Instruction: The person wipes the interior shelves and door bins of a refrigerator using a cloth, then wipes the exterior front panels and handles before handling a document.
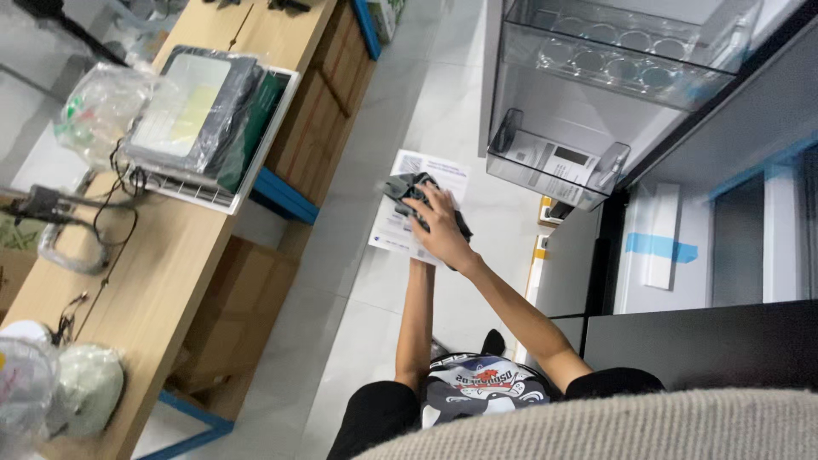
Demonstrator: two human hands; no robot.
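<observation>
Neither of my hands shows in the head view. A knitted beige edge (613,426) fills the bottom of the frame. Just beyond it another person in a patterned cap (477,385) and black sleeves crouches and stretches both arms to the tiled floor. That person's hand (439,226) presses on a dark grey cloth (411,187). The cloth lies on a white printed sheet (394,232). Their other forearm (416,315) runs up to the same spot, with its hand hidden behind the first.
An open fridge door (554,166) with clear plastic shelves hangs at the upper right, beside dark cabinet panels (699,341). A long wooden workbench (162,264) on the left carries a white tray of bagged items (204,111) and cables. Cardboard boxes (239,307) sit beneath it.
</observation>
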